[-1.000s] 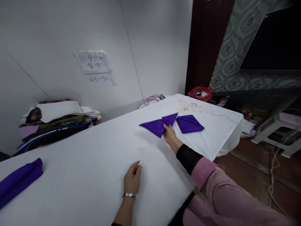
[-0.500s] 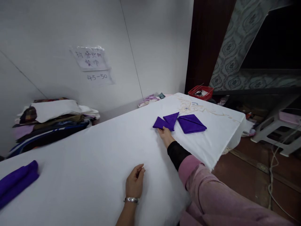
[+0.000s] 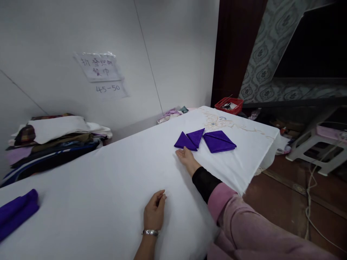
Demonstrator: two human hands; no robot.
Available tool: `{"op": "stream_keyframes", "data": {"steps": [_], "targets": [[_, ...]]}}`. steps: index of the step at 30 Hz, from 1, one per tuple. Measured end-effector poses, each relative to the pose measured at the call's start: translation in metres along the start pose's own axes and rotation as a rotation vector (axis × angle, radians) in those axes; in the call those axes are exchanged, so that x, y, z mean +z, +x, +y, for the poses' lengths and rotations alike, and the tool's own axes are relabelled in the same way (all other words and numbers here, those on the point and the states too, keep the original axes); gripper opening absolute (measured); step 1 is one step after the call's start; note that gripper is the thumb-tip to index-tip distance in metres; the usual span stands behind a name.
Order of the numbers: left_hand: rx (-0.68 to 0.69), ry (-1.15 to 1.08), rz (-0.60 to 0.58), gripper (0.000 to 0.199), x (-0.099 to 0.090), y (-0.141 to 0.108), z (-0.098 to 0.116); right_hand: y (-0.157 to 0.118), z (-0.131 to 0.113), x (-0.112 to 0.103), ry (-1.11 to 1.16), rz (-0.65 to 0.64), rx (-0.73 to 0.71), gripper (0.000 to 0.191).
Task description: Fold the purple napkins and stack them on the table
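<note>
Folded purple cloth pieces lie on the white tablecloth (image 3: 108, 187). One purple triangle (image 3: 184, 141) lies at the left of the group, beside a second triangle (image 3: 196, 137). To their right is a larger folded purple cloth (image 3: 219, 142) with a diagonal edge across it. My right hand (image 3: 185, 157) is just in front of the left triangle, fingers extended, holding nothing. Nearer to me, my left hand (image 3: 154, 213) rests on the tablecloth with fingers loosely curled and nothing visible in them. Another purple cloth (image 3: 18, 213), loosely bunched, lies at the far left.
A stack of clothes (image 3: 59, 141) stands beyond the table's left back edge. A red basket (image 3: 230, 105) sits at the far right corner, with crumpled fabric (image 3: 171, 115) along the wall. A white stool (image 3: 320, 151) stands right of the table, near cables.
My right hand has let go of the left purple piece and drawn back slightly. That piece now shows a triangular outline. The view has shifted a little; my left hand is nearly unchanged.
</note>
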State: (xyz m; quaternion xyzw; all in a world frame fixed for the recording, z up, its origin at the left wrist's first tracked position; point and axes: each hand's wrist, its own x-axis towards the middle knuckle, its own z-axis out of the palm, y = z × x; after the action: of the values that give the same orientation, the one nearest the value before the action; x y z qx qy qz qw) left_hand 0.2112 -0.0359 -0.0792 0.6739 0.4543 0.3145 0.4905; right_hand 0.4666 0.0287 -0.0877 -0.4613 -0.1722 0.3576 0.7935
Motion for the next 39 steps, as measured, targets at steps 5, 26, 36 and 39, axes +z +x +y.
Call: {"op": "stream_keyframes", "data": {"steps": [5, 26, 36, 39], "targets": [[0.013, 0.014, 0.015, 0.042, -0.001, 0.0, 0.001, -0.016, -0.02, 0.013, -0.2, -0.053, -0.11, 0.026], [0.033, 0.019, 0.007, 0.041, -0.001, 0.002, -0.002, -0.02, -0.041, -0.026, -1.605, -0.339, -0.563, 0.051], [0.098, -0.031, -0.013, 0.04, -0.013, -0.002, -0.003, -0.121, -0.02, 0.017, -1.264, -0.893, -0.478, 0.047], [0.153, 0.128, 0.057, 0.035, -0.045, 0.0, -0.01, -0.149, -0.01, 0.033, -1.228, -1.045, -0.442, 0.045]]}}
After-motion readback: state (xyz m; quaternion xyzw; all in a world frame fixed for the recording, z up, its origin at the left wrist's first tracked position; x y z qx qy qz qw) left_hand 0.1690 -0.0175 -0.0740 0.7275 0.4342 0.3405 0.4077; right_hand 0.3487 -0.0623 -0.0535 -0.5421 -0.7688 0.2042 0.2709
